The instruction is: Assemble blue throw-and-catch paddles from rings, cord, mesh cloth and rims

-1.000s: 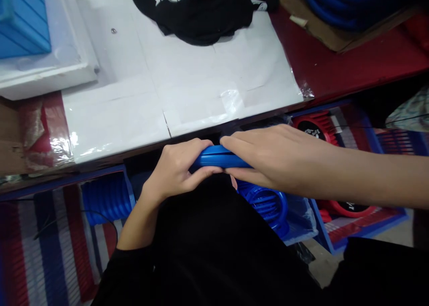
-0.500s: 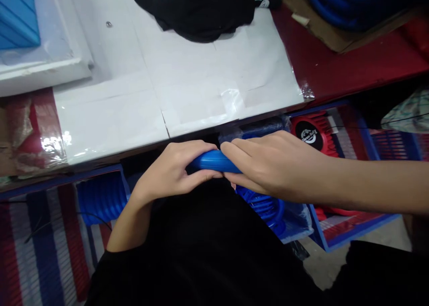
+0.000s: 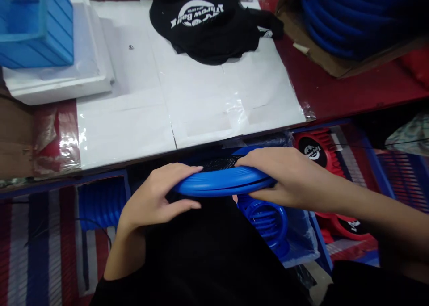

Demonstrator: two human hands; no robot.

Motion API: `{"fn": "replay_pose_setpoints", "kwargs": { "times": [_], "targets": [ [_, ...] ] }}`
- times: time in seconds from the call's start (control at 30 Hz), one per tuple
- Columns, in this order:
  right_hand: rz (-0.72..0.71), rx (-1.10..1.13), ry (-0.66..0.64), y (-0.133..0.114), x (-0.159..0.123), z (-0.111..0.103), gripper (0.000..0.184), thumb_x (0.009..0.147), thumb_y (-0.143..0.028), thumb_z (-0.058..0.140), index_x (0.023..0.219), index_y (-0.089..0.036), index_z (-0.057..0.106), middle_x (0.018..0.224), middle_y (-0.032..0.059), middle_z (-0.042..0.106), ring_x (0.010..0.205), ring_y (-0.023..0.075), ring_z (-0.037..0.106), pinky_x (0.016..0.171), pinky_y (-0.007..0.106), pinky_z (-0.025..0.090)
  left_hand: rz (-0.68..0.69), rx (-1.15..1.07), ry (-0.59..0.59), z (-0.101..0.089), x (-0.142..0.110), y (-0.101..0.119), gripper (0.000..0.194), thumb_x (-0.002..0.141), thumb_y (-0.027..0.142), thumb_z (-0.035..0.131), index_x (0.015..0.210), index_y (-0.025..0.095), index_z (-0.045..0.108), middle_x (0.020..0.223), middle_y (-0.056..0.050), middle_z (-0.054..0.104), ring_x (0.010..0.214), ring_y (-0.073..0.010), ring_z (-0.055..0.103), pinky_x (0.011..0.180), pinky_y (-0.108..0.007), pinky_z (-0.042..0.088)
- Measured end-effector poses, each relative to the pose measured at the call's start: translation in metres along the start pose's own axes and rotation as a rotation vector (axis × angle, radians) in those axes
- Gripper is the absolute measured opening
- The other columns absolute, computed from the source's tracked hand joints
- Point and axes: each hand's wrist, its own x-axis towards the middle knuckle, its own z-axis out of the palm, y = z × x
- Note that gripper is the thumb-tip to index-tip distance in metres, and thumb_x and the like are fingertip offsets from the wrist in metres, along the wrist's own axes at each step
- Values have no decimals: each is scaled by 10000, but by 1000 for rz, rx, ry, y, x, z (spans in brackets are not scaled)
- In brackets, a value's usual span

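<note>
A blue plastic ring (image 3: 217, 182) with black mesh showing inside it is held level above my lap, just off the table's front edge. My left hand (image 3: 161, 192) holds its left end, fingers on top and thumb stretched along below. At the right end, my right hand (image 3: 284, 174) grips the rim, fingers over the top and thumb underneath. A thin dark gap runs along the ring's side towards the right. Black round cloth pieces (image 3: 204, 24) with white "Throw Ball" print lie on the white tabletop (image 3: 208, 100) beyond.
At left, a light-blue bin (image 3: 55, 33) stands on a white foam block (image 3: 60, 89). A carton of blue rings (image 3: 335, 24) sits at the upper right. Below the table are crates with blue rings (image 3: 102, 203), blue ring parts (image 3: 268, 221) and red paddles with black centres (image 3: 313, 152).
My hands have moved apart along the blue ring and slightly lower, so more of its rim and the black mesh show. The camera view has shifted, bringing more of the table into sight.
</note>
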Motion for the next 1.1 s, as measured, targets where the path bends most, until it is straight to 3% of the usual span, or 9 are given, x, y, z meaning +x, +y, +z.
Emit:
{"fn": "replay_pose_setpoints", "kwargs": {
  "times": [0.17, 0.3, 0.43, 0.57, 0.73, 0.9, 1.0, 1.1],
  "targets": [
    [-5, 60, -43, -9, 9, 4, 365, 912, -354, 787, 1221, -187, 689, 1073, 60, 793, 927, 255, 763, 761, 335, 531, 51, 168, 42, 8, 21, 26, 500, 954, 377, 780, 1359, 129, 625, 1172, -134, 790, 1017, -240, 778, 896, -332, 607],
    [-73, 199, -71, -13, 7, -1, 572, 950, -543, 744, 1379, -180, 639, 1200, 88, 778, 1030, 246, 752, 854, 336, 547, 79, 104, 39, 5, 18, 24, 461, 953, 353, 784, 1335, 147, 628, 1145, -113, 794, 1004, -218, 774, 892, -306, 595],
    [-37, 299, -121, -15, 5, 3, 556, 1017, -529, 650, 1465, -202, 605, 1247, 97, 765, 1061, 238, 740, 879, 336, 549, 32, 21, 1, 4, 14, 21, 428, 947, 317, 783, 1319, 163, 638, 1105, -84, 789, 949, -190, 761, 853, -287, 582],
    [54, 406, -149, -16, 10, 5, 397, 989, -506, 691, 1263, -222, 732, 1184, 69, 781, 1001, 229, 744, 816, 314, 545, -44, -19, -9, 10, 15, 21, 378, 942, 325, 776, 1275, 184, 667, 1084, -67, 788, 902, -186, 753, 812, -289, 572],
    [129, 505, -201, -18, 20, -2, 229, 986, -415, 696, 1094, -224, 762, 836, -22, 767, 738, 179, 735, 713, 292, 540, -40, -1, 80, 15, 13, 16, 367, 915, 323, 799, 1247, 196, 706, 1096, -79, 807, 918, -214, 781, 803, -294, 590],
    [99, 403, -154, -22, 28, -6, 186, 1003, -371, 657, 1011, -225, 770, 727, -27, 754, 682, 189, 739, 726, 306, 547, -52, -5, 158, 18, 14, 11, 349, 899, 319, 813, 1227, 216, 749, 1079, -75, 823, 919, -230, 797, 806, -318, 625],
    [79, 304, -130, -21, 27, -7, 260, 1005, -444, 655, 1100, -234, 775, 797, 0, 787, 746, 209, 759, 760, 318, 553, -26, 0, 167, 15, 12, 9, 391, 903, 325, 816, 1273, 227, 739, 1137, -91, 820, 981, -244, 795, 862, -352, 638],
    [62, 227, -46, -10, 16, -7, 536, 909, -567, 750, 1329, -238, 707, 1068, 65, 815, 963, 270, 777, 854, 368, 575, 4, -11, 225, 2, -2, -1, 436, 894, 381, 832, 1298, 247, 738, 1162, -99, 815, 992, -266, 784, 886, -400, 635]
  ]
}}
